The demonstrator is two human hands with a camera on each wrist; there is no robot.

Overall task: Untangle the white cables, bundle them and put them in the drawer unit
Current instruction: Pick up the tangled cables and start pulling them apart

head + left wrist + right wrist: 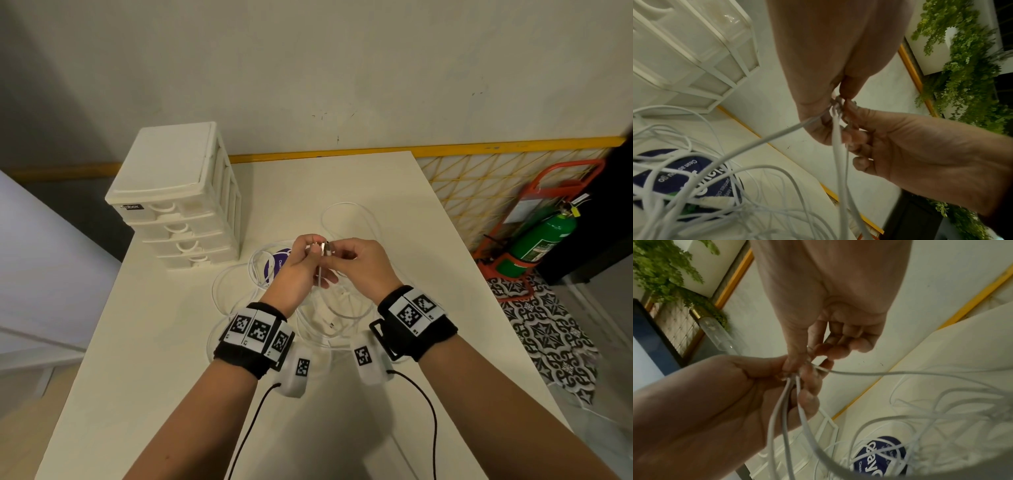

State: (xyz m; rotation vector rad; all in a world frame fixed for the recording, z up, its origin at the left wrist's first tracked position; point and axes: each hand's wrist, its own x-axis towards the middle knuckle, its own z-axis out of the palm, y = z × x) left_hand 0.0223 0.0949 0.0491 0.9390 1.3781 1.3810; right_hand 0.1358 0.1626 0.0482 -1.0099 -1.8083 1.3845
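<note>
Several white cables (342,310) lie tangled in loops on the white table (171,359). Both hands are raised together over the tangle. My left hand (313,245) and right hand (330,250) pinch the cable ends, where small metal plugs (321,247) show between the fingertips. In the left wrist view the left hand (835,97) pinches the plugs from above and strands (838,154) hang down past the right hand (849,123). In the right wrist view the right hand (809,356) meets the left hand (797,374) over hanging strands (785,402). The white drawer unit (178,195) stands at the back left, drawers closed.
A round purple pack (277,265) lies under the cable loops beside the drawer unit. The table's right edge drops to a patterned floor with a green fire extinguisher (537,240) in an orange stand. A wall runs behind the table.
</note>
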